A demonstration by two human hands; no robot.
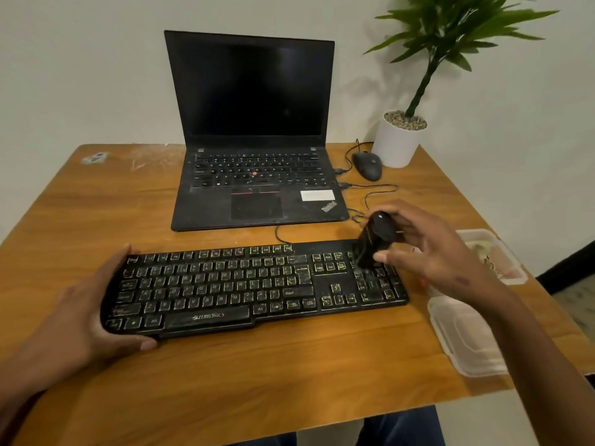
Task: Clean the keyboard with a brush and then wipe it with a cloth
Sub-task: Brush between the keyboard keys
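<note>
A black keyboard (254, 286) lay across the near middle of a wooden table (225, 375), its long side running left to right and its keys showing pale dust or worn edges. The left hand (87, 313) clasped the keyboard's left end, the fingers curled over the far left corner and the thumb pressed along the near edge. The right hand (421, 246) held a black brush (375, 241) above the right end of the keyboard, the fingers curled round its rounded handle and the thumb against the side. The brush was tilted, its dark bristles pointing down and to the left, touching the keys at the far edge of the number pad.

Beyond the keyboard stood an open black laptop (254, 130) with a dark screen, close to the keyboard's far edge but apart from it. A thin cable (380, 188) ran from the laptop's right side across the table. To the far right of the laptop lay a black mouse (367, 165), just beside a white pot (397, 144) holding a green plant (450, 30) at the table's far right corner. At the right edge of the table, right of the keyboard, sat a clear plastic container (492, 255) with something pale in it, partly hidden by the right forearm, and nearer lay its clear lid (463, 336). No cloth could be made out with certainty
</note>
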